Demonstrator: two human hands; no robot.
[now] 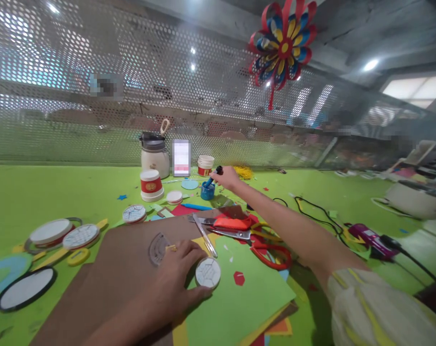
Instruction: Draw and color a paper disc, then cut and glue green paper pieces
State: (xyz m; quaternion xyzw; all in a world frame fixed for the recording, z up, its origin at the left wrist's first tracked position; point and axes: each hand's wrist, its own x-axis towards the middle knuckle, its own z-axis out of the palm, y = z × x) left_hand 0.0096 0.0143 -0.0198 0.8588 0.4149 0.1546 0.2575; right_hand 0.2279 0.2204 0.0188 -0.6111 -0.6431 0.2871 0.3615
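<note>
My left hand (pixel 180 278) rests over brown card and green paper (pixel 239 302), thumb and fingers curved round the edge of a small white disc (pixel 208 273) with dark lines drawn on it. Further off, my right hand (pixel 225 177) pinches a blue stick with a dark top (pixel 211 180). The stick's lower end is inside a small blue jar (pixel 207 191), so its tip is hidden. Right of my left hand lie a silver pen-like stick (pixel 205 235) and a red paper hexagon (pixel 238 278). Red-handled scissors (pixel 272 257) and an orange-handled cutter (pixel 232 222) lie beyond them.
More drawn-on discs (pixel 81 236) and a black-rimmed oval (pixel 26 288) lie at left. A red-and-white cup (pixel 151 185), a flask (pixel 155 158) and a lit screen (pixel 181 157) stand behind. A purple tool (pixel 372 240) with cables lies at right. A paper flower (pixel 284 47) hangs above.
</note>
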